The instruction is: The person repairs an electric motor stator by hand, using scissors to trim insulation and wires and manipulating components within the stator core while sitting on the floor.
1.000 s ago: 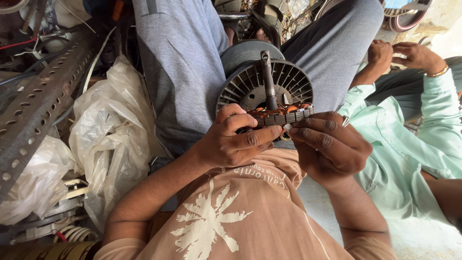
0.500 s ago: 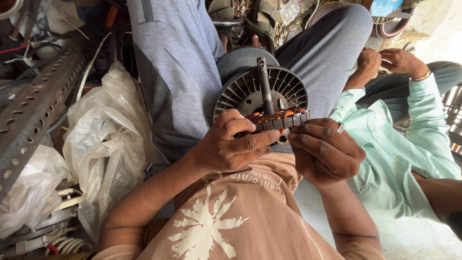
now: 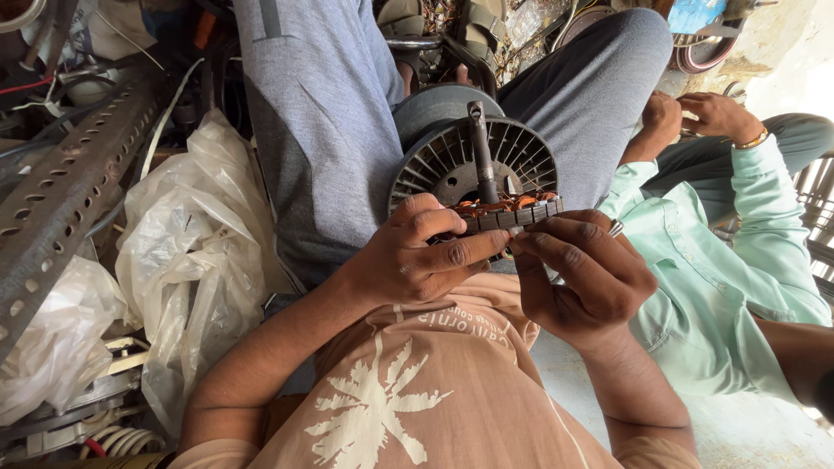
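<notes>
Before the chest, both hands' fingers (image 3: 452, 254) pinch the stator (image 3: 508, 211) — its lower half hidden.

Two hands (image 3: 417, 256), one stator (image 3: 508, 211), one rotor (image 3: 452, 156)

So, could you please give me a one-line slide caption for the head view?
Both hands, left and right, pinch a finned motor rotor with copper windings beside a co-worker in a mint shirt.

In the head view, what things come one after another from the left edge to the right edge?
Perforated metal bar → clear plastic bags → left hand → slotted motor core → right hand → another person's mint green shirt.
</notes>
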